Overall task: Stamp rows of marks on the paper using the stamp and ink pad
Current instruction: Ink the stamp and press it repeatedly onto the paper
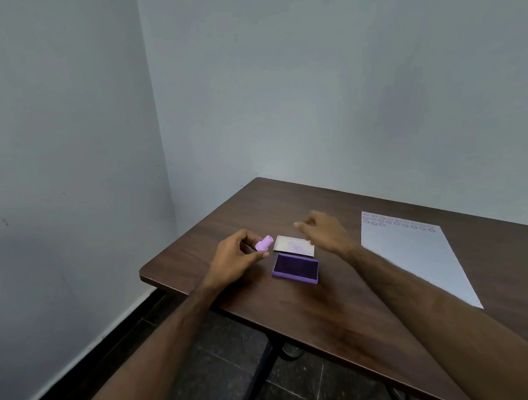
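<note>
Re-inking step, I reckon. My left hand (pixel 235 258) has its fingers clamped on the stamp (pixel 264 243), just left of the open ink pad (pixel 296 268). Right hand (pixel 324 232) hovers w/ fingers apart over the lid (pixel 293 246). Paper (pixel 410 254) lies far right, ~2.5 rows done. Next: dab the pad, carry across to row 3.

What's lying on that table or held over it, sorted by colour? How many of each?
Purple or pink: 2, the stamp in the left hand and the open ink pad
White: 2, the ink pad's lid and the paper
Total: 4
</note>
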The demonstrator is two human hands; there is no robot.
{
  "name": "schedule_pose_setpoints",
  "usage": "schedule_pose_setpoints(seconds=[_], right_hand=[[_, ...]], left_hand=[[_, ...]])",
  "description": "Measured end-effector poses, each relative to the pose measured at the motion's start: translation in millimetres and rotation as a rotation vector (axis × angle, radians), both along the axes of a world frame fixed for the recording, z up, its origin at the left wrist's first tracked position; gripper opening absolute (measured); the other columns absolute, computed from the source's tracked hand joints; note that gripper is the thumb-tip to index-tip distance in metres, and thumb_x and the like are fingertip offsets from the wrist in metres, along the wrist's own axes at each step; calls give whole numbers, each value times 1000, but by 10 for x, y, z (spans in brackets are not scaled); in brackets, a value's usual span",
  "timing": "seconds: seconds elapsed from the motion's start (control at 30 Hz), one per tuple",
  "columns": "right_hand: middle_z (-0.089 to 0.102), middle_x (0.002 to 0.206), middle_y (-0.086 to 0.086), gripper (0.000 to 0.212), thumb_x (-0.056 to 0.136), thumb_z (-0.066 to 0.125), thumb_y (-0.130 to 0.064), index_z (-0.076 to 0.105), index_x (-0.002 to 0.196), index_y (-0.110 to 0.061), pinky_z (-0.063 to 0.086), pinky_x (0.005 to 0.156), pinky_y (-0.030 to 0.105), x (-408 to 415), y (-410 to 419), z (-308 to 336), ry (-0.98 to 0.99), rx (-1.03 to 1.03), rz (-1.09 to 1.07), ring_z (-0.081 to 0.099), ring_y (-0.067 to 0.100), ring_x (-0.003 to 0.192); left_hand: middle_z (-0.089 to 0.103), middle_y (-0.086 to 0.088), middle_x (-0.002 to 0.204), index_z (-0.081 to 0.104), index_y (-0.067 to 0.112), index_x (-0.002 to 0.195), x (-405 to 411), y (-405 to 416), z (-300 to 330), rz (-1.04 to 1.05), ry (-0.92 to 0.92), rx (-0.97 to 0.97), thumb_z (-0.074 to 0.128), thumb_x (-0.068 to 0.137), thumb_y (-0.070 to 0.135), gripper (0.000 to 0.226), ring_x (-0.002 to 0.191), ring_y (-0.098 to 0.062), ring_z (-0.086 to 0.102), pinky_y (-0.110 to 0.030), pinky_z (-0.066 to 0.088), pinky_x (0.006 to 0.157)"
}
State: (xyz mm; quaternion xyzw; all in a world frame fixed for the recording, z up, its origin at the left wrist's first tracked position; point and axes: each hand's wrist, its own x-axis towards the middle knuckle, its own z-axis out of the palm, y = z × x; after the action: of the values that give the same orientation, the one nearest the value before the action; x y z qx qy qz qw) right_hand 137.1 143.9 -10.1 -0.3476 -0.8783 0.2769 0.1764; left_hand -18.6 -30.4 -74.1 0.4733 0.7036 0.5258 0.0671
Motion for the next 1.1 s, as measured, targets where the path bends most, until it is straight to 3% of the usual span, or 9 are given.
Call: schedule_pose_setpoints(seconds=[0.17, 0.23, 0.37, 0.57, 0.73, 0.83, 0.9, 1.0, 1.1], right_hand=[[69, 87, -9, 49, 79, 58, -69, 64, 96, -23, 47, 62, 24, -166, -377, 27, 60, -90, 233, 65, 8, 77], [69, 87, -8, 42, 81, 63, -61, 65, 95, -22, 49, 63, 27, -224, -440, -23, 56, -35, 252, 65, 10, 80], [73, 87, 2, 32, 84, 70, -43, 65, 94, -14, 57, 76, 40, -275, -487, -103, 115, -17, 260, 68, 20, 84], [73, 83, 2, 25, 85, 73, -36, 65, 93, -14, 57, 70, 35, -231, -419, -160, 158, -46, 280, 69, 19, 77], [73, 78, 7, 27, 84, 76, -25, 66, 96, -4, 58, 69, 29, -80, -256, -39, 320, -381, 265, 66, 13, 69], [70, 81, 8, 24, 88, 72, -16, 65, 102, 2, 57, 66, 21, 57, -162, -4, 318, -491, 265, 64, 10, 68], [70, 86, 11, 25, 91, 69, -15, 65, 106, 4, 55, 62, 17, 137, -138, -15, 256, -482, 261, 63, 8, 67], [71, 89, 9, 25, 91, 68, -21, 66, 108, -3, 53, 65, 22, 221, -115, -26, 150, -398, 252, 62, 11, 72], [68, 87, -1, 24, 89, 69, -31, 66, 106, -14, 46, 66, 24, 274, -92, -11, -34, -91, 296, 60, 13, 79]], left_hand=[[75, 9, 88, 73, 24, 92, 5, -13, 20, -23, 30, -2, 86, 76, 31, 21, 76, -8, 65, -18, 51, 66], [75, 7, 87, 73, 21, 92, 6, -20, 27, -32, 40, 9, 85, 77, 27, 20, 77, -11, 66, -22, 53, 69], [75, 7, 85, 75, 20, 91, 7, -20, 32, -55, 47, 23, 85, 77, 21, 17, 75, -9, 66, -17, 51, 68], [76, 6, 84, 77, 19, 89, 4, -1, 32, -66, 28, -1, 87, 74, 16, 18, 74, -8, 67, -15, 50, 68], [77, 7, 90, 77, 20, 94, -4, 15, 21, 33, -36, -67, 88, 73, 16, 24, 77, -5, 69, -11, 49, 69], [76, 13, 90, 78, 25, 93, 3, 34, 15, 67, 2, -154, 88, 73, 24, 23, 81, 0, 68, -21, 48, 79], [70, 18, 94, 78, 33, 93, 0, 49, 24, 127, 114, -257, 85, 74, 36, 21, 88, 0, 65, -34, 44, 90], [60, 14, 105, 77, 39, 98, -11, 79, 42, 158, 235, -364, 80, 77, 46, 22, 100, -7, 57, -39, 32, 90], [56, 12, 111, 73, 42, 107, -20, 87, 18, 128, 291, -392, 73, 82, 53, 27, 108, -11, 53, -42, 29, 93]])
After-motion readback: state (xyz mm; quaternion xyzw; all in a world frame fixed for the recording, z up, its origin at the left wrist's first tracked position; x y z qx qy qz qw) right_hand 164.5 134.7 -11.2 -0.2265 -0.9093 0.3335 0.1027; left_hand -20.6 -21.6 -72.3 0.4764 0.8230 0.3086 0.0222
